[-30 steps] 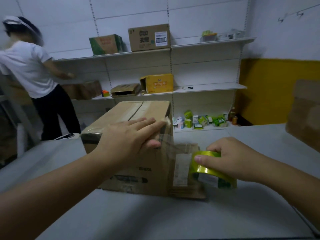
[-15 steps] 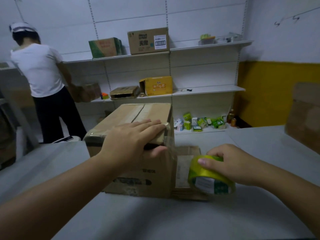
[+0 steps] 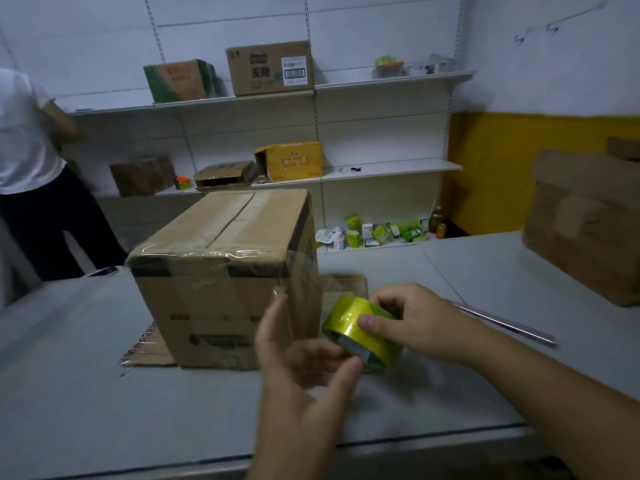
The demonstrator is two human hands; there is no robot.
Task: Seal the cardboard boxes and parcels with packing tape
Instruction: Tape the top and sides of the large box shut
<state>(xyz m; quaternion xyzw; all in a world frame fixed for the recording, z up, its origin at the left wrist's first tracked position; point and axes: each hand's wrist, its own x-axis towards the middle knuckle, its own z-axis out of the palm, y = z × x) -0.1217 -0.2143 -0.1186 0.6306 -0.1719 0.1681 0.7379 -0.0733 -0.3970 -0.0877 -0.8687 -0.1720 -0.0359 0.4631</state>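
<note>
Table: grey; taped cardboard box on flattened cardboard
Right hand: grips tape roll beside box
Left hand: open, blurred, before roll
Behind: shelves of cartons; person left

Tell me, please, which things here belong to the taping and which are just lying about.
In the job: large brown cardboard box; yellow-green roll of packing tape, gripped by the right hand.
Lying about: long grey metal strip; yellow carton on the shelf; small green cartons.

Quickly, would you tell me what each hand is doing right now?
Left hand: open, fingers relaxed, gripping nothing.
Right hand: gripping the tape roll.
</note>
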